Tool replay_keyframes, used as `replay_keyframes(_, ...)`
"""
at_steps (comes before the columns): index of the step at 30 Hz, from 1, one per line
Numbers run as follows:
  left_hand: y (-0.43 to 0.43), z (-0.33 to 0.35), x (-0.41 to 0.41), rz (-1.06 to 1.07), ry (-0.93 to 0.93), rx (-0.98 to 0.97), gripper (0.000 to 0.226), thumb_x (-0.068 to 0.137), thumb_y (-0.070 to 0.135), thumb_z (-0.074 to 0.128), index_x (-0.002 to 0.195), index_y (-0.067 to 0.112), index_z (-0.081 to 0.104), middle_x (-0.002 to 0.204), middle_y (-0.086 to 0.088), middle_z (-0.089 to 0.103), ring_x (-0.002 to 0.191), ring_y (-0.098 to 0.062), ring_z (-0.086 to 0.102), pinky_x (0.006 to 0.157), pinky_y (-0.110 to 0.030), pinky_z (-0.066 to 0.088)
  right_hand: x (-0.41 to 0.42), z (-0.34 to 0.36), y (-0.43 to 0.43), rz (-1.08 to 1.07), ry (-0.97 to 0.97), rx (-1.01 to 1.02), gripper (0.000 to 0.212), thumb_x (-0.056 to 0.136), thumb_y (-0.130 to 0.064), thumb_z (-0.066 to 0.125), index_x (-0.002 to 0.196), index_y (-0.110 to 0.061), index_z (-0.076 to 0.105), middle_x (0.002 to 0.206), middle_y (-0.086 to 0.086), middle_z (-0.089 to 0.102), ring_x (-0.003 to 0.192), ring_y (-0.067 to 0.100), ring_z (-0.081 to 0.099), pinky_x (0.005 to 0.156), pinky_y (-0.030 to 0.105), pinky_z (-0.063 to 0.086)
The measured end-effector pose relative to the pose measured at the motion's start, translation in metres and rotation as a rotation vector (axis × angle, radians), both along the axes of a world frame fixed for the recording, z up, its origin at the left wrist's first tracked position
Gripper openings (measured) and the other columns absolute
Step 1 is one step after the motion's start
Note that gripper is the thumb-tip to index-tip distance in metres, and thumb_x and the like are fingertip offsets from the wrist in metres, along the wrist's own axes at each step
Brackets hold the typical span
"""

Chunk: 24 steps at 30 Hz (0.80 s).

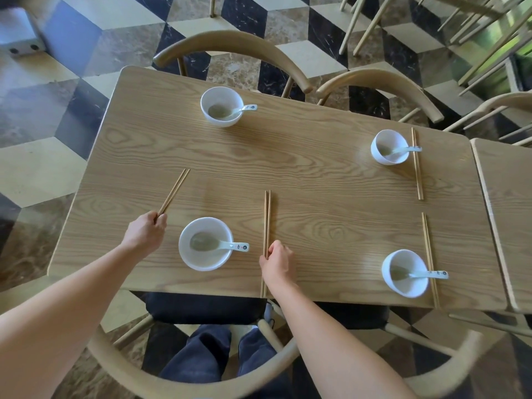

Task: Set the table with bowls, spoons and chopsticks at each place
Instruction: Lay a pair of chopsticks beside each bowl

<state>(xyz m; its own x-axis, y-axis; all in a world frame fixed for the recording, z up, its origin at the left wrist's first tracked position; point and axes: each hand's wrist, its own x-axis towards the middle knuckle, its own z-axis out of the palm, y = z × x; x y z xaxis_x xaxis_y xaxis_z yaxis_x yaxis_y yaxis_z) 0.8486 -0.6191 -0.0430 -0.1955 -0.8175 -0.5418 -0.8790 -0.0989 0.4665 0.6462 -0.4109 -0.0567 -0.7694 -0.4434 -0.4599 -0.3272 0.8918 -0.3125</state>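
Several white bowls stand on the wooden table [302, 156], each with a white spoon inside. My left hand [145, 230] grips one pair of chopsticks [174, 191], lifted left of the near left bowl [205, 243]. Right of that bowl, my right hand [277, 262] pinches a second pair of chopsticks [267, 217] lying flat, its near end over the table's front edge. The near right bowl [404, 273] has chopsticks [429, 257] beside it. So does the far right bowl [389, 146], with its chopsticks [416, 165]. The far left bowl [222, 106] has no chopsticks by it.
Curved wooden chairs stand along the far side [230, 43] and at the near side [178, 381]. A second table [509, 214] adjoins on the right. More chair legs crowd the top right over the chequered floor.
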Motion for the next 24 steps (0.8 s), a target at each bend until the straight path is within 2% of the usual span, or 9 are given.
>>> replay_keyframes(7, 0.005, 0.000, 0.002, 0.004, -0.010, -0.021, 0.036, 0.103, 0.031, 0.041, 0.093, 0.006, 0.064, 0.093, -0.013, 0.063, 0.087, -0.034, 0.053, 0.073, -0.035, 0.037, 0.002, -0.002, 0.000, -0.024, -0.013, -0.034, 0.022, 0.084, -0.021, 0.070, 0.078, -0.020, 0.049, 0.087, -0.003, 0.053, 0.079, 0.019, 0.061, 0.071, 0.037, 0.058)
replay_keyframes(17, 0.014, 0.001, 0.001, 0.008, -0.012, -0.022, 0.035, 0.103, 0.033, 0.041, 0.092, 0.008, 0.063, 0.089, -0.013, 0.063, 0.083, -0.034, 0.055, 0.071, -0.036, 0.038, 0.002, -0.001, 0.001, -0.025, -0.036, -0.035, 0.015, 0.088, -0.025, 0.067, 0.091, -0.016, 0.055, 0.097, 0.001, 0.058, 0.087, 0.020, 0.062, 0.077, 0.038, 0.057)
replay_keyframes(24, 0.016, 0.002, 0.001, 0.000, 0.004, -0.029, 0.035, 0.103, 0.032, 0.042, 0.089, 0.008, 0.063, 0.085, -0.012, 0.063, 0.081, -0.032, 0.055, 0.069, -0.036, 0.038, 0.001, -0.001, 0.001, -0.020, -0.029, -0.053, 0.021, 0.088, -0.023, 0.068, 0.082, -0.020, 0.047, 0.088, -0.003, 0.050, 0.081, 0.019, 0.059, 0.071, 0.033, 0.054)
